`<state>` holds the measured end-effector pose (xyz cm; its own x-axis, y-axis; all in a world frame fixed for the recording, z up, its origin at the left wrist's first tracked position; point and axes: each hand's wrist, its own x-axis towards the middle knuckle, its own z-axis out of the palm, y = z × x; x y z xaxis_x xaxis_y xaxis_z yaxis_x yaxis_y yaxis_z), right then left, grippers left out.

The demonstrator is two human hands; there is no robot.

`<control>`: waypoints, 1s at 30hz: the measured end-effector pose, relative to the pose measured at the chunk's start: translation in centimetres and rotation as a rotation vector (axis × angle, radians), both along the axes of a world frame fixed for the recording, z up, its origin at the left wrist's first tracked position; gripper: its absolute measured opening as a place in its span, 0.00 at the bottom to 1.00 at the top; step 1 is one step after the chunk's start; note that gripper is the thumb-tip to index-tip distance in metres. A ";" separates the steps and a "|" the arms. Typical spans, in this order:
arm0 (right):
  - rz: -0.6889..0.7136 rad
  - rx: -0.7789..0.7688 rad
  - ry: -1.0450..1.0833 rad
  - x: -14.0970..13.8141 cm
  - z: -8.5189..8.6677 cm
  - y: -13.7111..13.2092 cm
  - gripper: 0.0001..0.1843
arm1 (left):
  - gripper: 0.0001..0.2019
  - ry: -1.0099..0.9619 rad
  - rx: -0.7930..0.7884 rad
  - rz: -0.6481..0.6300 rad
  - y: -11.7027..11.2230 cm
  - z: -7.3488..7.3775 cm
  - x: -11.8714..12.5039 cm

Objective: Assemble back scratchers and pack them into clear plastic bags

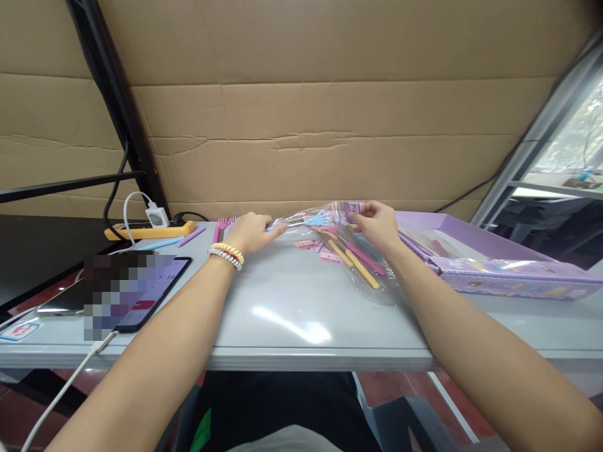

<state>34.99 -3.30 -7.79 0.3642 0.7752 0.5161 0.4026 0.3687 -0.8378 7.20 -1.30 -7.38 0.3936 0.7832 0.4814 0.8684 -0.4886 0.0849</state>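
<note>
Clear crinkled plastic bag [374, 251], slanted; yellow sticks [362, 270], pink stick [365, 258] showing through; light-blue fork-headed tool [320, 218] sideways.

Left hand [251, 232], right hand [375, 223]: one each.
Yellow handles [362, 269]: we count two.
Pink paper tags [330, 257]: we make out at least three.
Pen-like sticks [162, 243]: two.
Lilac box [513, 280]: one.
Yellow power strip [153, 233]: one.
White charger plug [158, 217]: one.

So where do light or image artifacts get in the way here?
Head view: white glare streaks the tabletop near its front edge; head view: reflections break up the clear bag; head view: the window at right is washed out; head view: mosaic blocks cover part of the phone.
</note>
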 end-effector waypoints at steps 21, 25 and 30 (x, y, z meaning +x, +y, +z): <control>0.194 0.059 0.315 0.1 -0.3 0.7 0.20 | 0.27 -0.086 0.017 -0.090 0.3 -0.3 -0.1; 0.181 0.083 0.330 0.3 -0.4 0.9 0.22 | 0.27 -0.091 0.008 -0.089 0.4 -0.4 -0.2; 0.150 0.099 0.324 0.6 -0.6 1.3 0.23 | 0.27 -0.089 -0.006 -0.069 0.3 -0.4 -0.2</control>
<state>35.63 -2.05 -8.41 0.4075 0.7845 0.4674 0.0574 0.4888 -0.8705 7.00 -0.96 -7.80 0.4024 0.7587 0.5123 0.8217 -0.5461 0.1633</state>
